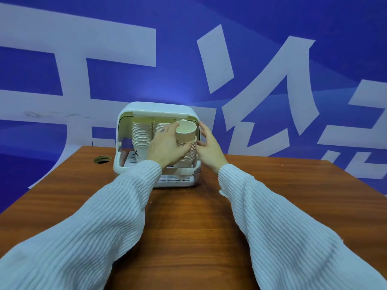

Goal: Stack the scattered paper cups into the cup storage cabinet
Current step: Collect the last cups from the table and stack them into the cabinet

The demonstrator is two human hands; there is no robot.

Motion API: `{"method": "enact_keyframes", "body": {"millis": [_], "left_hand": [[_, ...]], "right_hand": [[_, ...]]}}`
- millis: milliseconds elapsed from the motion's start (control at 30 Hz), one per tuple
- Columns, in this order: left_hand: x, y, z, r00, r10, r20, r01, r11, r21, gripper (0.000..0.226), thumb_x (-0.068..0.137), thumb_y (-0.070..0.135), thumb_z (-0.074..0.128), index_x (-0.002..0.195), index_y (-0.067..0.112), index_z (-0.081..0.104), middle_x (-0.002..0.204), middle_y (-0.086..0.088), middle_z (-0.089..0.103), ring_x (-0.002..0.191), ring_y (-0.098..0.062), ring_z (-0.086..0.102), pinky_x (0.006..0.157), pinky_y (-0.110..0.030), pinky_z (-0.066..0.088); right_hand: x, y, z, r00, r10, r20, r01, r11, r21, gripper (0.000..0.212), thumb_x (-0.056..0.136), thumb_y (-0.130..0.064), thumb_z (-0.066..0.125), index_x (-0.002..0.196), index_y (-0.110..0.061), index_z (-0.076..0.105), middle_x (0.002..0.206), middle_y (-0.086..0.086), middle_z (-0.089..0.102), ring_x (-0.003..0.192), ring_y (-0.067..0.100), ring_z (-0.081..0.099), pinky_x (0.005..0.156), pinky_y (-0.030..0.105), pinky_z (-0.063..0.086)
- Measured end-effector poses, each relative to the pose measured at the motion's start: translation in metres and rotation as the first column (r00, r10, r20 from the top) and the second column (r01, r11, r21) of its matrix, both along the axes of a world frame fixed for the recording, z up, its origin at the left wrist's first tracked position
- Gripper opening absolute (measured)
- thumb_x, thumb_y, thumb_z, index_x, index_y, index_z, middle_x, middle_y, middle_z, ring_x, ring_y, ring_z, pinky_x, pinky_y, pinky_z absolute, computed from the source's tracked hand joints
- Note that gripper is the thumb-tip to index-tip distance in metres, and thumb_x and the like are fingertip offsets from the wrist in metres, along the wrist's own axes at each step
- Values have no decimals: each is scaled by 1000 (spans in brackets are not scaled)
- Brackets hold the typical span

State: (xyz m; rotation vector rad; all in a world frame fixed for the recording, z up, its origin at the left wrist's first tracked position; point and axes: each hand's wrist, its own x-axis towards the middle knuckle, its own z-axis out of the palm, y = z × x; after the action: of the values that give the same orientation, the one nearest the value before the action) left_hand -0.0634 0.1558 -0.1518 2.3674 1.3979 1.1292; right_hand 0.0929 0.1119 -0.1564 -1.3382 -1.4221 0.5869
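The white cup storage cabinet (157, 108) stands open at the far side of the wooden table (188, 216). Inside it, a tall stack of paper cups (142, 133) fills the left side and a second stack (161, 125) shows behind my left hand. My left hand (165, 146) is wrapped around a third stack of paper cups (186, 141) at the cabinet's right front, its top cup open upward. My right hand (208, 146) rests on the right side of that stack, fingers spread and touching it near the cabinet's edge.
A round cable hole (102, 159) sits in the table's far left corner. A blue wall with large white characters (261, 91) rises right behind the cabinet. The cabinet's white slotted drip tray (173, 178) sticks out at its front.
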Motion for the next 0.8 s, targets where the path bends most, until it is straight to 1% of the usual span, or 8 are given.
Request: {"method": "enact_keyframes", "body": {"millis": [100,233,333,400,467,633,700,800], "left_hand": [[-7,-1,-3,998,-49,42,51,998,-37,86,81,50,70,155,23,34,147,-10,55,130,-35,54,106,-44,44],[-6,-4,2,997,-64,41,64,998,10,77,84,49,70,148,18,42,146,-7,53,130,-29,54,104,-41,45],[-3,-3,7,998,-54,-34,54,998,13,73,83,59,63,141,18,48,136,-7,52,119,-33,59,95,-43,48],[-4,0,9,991,-40,-127,38,999,-20,83,78,68,55,144,17,49,137,-7,46,120,-32,59,99,-45,49],[-5,5,6,979,-43,-197,32,998,-56,87,79,66,55,150,15,46,145,-9,42,130,-31,53,107,-45,46],[-1,2,-13,988,-145,-58,134,979,-154,99,86,47,74,162,14,20,163,-11,34,148,-28,36,118,-42,34],[-2,-2,-18,989,-149,-23,144,978,-153,99,86,45,76,161,15,19,161,-13,37,146,-30,38,115,-47,37],[-9,-8,-19,997,-76,-4,75,991,-109,90,82,46,74,154,19,28,149,-13,48,138,-32,46,108,-49,43]], "right_hand": [[-1,-4,1,990,-49,136,45,999,29,74,95,0,51,157,-38,37,156,-1,41,130,15,56,110,34,49],[-8,-9,0,981,-106,164,92,991,94,82,92,-11,59,151,-56,23,153,-6,42,110,12,65,101,47,55],[-10,-12,0,952,-127,277,94,987,127,79,95,-9,55,152,-55,24,148,-9,43,105,8,63,98,42,56],[-8,-10,-1,921,-141,363,102,987,123,68,96,-9,52,153,-42,35,150,-9,44,114,9,60,103,41,53],[-4,-7,-3,879,-150,453,119,988,96,60,96,-10,52,151,-31,47,157,-8,43,133,14,52,114,45,45],[-3,-5,-9,840,-101,533,119,993,1,76,92,-3,50,160,-32,34,167,-13,30,150,15,37,123,44,33],[-3,-7,-4,845,-50,532,99,993,-65,80,92,-5,51,162,-36,27,166,-10,34,141,17,48,118,44,39],[-9,-14,1,870,49,491,22,990,-137,85,97,-12,54,162,-48,13,147,5,57,91,17,65,91,41,57]]}}
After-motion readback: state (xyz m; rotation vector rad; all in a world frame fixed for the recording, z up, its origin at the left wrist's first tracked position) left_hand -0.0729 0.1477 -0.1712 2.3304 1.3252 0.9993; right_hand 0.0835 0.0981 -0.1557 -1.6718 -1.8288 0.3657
